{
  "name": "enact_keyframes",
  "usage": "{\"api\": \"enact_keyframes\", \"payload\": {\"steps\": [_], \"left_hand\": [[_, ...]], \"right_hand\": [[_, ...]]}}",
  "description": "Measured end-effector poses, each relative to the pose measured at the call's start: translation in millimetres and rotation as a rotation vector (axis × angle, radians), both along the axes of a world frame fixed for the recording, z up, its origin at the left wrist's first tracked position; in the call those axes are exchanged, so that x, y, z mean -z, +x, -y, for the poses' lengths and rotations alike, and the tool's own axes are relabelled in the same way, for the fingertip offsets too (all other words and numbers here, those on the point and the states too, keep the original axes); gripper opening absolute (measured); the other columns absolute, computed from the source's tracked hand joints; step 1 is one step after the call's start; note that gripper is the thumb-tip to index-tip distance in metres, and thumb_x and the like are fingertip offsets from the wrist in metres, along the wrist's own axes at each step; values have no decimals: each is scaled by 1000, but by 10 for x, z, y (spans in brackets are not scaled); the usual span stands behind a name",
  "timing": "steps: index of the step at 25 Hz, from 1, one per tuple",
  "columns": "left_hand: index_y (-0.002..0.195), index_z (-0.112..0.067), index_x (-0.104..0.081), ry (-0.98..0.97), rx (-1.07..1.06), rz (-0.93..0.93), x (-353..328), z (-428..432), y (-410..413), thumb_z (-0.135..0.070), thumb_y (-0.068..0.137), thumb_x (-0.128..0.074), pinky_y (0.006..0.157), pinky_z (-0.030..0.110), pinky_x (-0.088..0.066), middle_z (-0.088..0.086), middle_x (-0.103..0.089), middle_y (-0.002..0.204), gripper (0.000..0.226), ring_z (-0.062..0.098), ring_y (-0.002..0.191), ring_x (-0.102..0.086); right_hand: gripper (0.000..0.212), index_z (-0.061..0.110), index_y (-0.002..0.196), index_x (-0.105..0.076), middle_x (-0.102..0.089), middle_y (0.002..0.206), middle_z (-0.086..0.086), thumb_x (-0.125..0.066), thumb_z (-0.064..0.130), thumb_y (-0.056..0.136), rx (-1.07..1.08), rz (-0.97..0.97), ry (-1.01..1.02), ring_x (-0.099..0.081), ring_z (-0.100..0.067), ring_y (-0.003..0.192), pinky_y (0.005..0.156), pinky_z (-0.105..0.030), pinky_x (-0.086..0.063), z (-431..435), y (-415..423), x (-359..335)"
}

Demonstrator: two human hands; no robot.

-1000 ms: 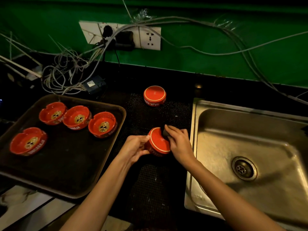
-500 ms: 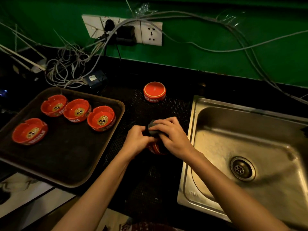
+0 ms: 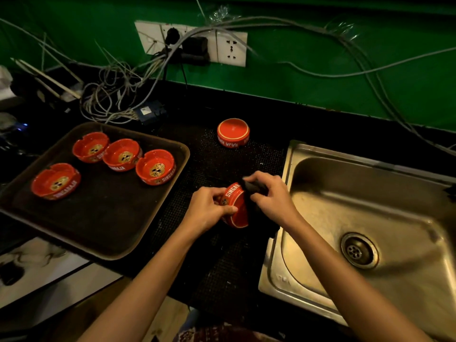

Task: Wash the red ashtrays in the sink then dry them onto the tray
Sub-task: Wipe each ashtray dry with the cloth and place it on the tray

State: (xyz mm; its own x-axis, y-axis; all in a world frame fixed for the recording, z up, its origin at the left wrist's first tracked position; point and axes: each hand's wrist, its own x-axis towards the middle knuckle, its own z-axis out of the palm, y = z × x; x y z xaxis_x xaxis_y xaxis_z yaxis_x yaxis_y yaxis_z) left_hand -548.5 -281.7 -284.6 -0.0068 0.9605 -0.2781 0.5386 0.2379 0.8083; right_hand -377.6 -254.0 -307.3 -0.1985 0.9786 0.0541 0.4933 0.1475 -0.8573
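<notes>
My left hand [image 3: 208,211] grips a red ashtray [image 3: 235,206] on its side above the black mat [image 3: 217,267]. My right hand [image 3: 270,196] holds a dark cloth [image 3: 254,187] against the ashtray's upper edge. Another red ashtray [image 3: 233,132] sits upside down on the mat further back. Several red ashtrays stand upright on the brown tray [image 3: 98,218] at the left, one of them [image 3: 156,167] nearest my hands. The steel sink [image 3: 370,218] lies to the right, holding no ashtray.
A tangle of cables [image 3: 111,99] and a power adapter [image 3: 149,112] lie on the counter behind the tray. Wall sockets [image 3: 195,43] with plugs sit on the green wall. The sink drain [image 3: 359,250] is at the right.
The ashtray has turned in my hands so its lettered side wall now shows. My right hand with the cloth has shifted from covering the ashtray to its upper right edge.
</notes>
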Motion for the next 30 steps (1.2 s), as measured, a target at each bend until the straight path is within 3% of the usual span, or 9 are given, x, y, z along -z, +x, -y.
{"api": "enact_keyframes", "payload": {"steps": [4,7,10,13,17,21,24,27,30], "left_hand": [[86,-21,-73,51,51,-75,3,16,-22,-16,70,-79,58,11,-40,-10,-65,69,18,4,73,-59],[109,-17,-70,36,58,-46,28,6,-58,-17,70,-80,75,10,-43,-6,-71,94,40,5,89,-62],[128,-13,-58,0,56,-25,52,16,-135,-18,70,-82,93,19,-41,2,-64,122,63,8,107,-57],[130,-12,-55,11,104,-34,54,39,-193,-18,71,-81,92,17,-36,2,-61,126,65,2,107,-50],[133,-13,-53,-38,190,-133,4,-45,-258,-17,72,-80,96,18,-33,3,-57,132,67,9,119,-50],[106,-17,-70,-8,292,-382,-64,-252,-244,-23,69,-78,88,30,-50,5,-70,105,38,20,101,-64],[85,-14,-69,-29,256,-452,-91,-299,-252,-26,71,-70,75,39,-54,10,-70,85,18,28,86,-66],[99,-19,-68,-61,218,-463,-39,-284,-295,-28,68,-79,83,35,-53,6,-69,97,34,23,93,-65],[108,-19,-64,-77,199,-434,2,-261,-344,-30,67,-83,84,30,-52,0,-65,103,47,17,95,-62]], "right_hand": [[44,29,106,-58,-55,121,19,-59,8,68,-212,309,230,-37,-12,111,83,-35,-37,126,-138,-54],[44,29,107,-58,-57,114,20,-63,5,71,-130,146,142,-41,-11,110,87,-33,-39,70,-92,34],[34,25,98,-54,-62,104,5,-72,7,75,10,-116,-137,-56,-20,103,86,-36,-48,59,71,186],[30,19,92,-51,-63,103,-5,-74,7,76,74,-308,-322,-61,-25,100,79,-40,-53,110,164,290],[41,18,104,-53,-59,112,-3,-77,5,73,71,-342,-390,-59,-22,104,80,-34,-54,66,126,208],[43,21,109,-55,-55,98,12,-70,1,73,-84,35,-71,-49,-15,101,84,-33,-44,70,-173,36],[50,23,115,-57,-59,113,10,-58,0,71,-93,287,268,-44,-16,102,82,-30,-42,215,-469,81],[37,18,116,-62,-59,115,12,-61,5,82,85,75,193,-51,-16,101,87,-17,-37,328,-450,314],[15,17,99,-60,-65,97,9,-67,16,86,199,-178,-93,-60,-9,93,81,-24,-45,374,-379,440]]}}
